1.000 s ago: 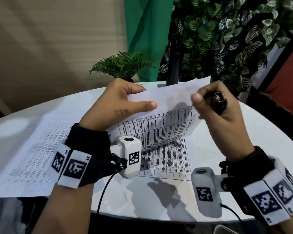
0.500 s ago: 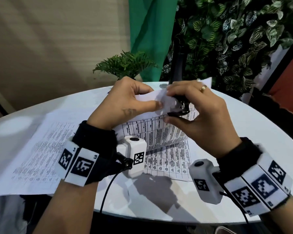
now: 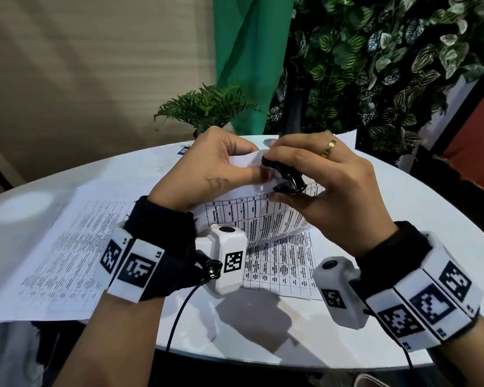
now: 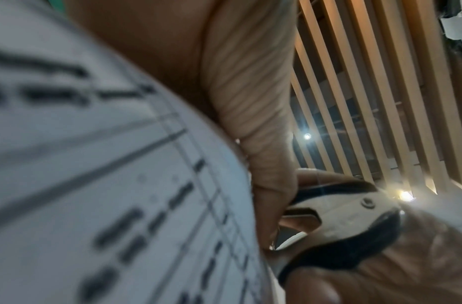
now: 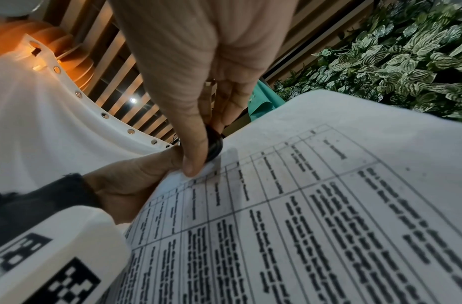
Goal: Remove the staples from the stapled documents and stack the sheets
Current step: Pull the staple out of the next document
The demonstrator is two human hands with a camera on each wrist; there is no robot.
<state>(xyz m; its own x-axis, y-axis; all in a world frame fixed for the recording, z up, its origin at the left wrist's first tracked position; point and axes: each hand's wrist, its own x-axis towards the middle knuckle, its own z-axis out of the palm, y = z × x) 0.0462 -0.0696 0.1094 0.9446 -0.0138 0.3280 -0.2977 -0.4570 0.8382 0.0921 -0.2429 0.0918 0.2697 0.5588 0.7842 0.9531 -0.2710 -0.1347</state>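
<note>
Left hand [image 3: 207, 169] grip pinches the stapled document [image 3: 266, 216] by its raised corner above the desk [image 3: 403, 213]. Right hand [image 3: 327, 191] grip holds the staple remover [image 3: 285, 177] against that corner. Loose sheets [image 3: 62, 255] lie left.

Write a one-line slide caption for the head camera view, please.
Left hand pinches the stapled document's raised corner while the right hand works a black staple remover there.

Matt paper document [image 3: 266, 219]; glossy black-plastic, metal staple remover [image 3: 287, 178].
</note>
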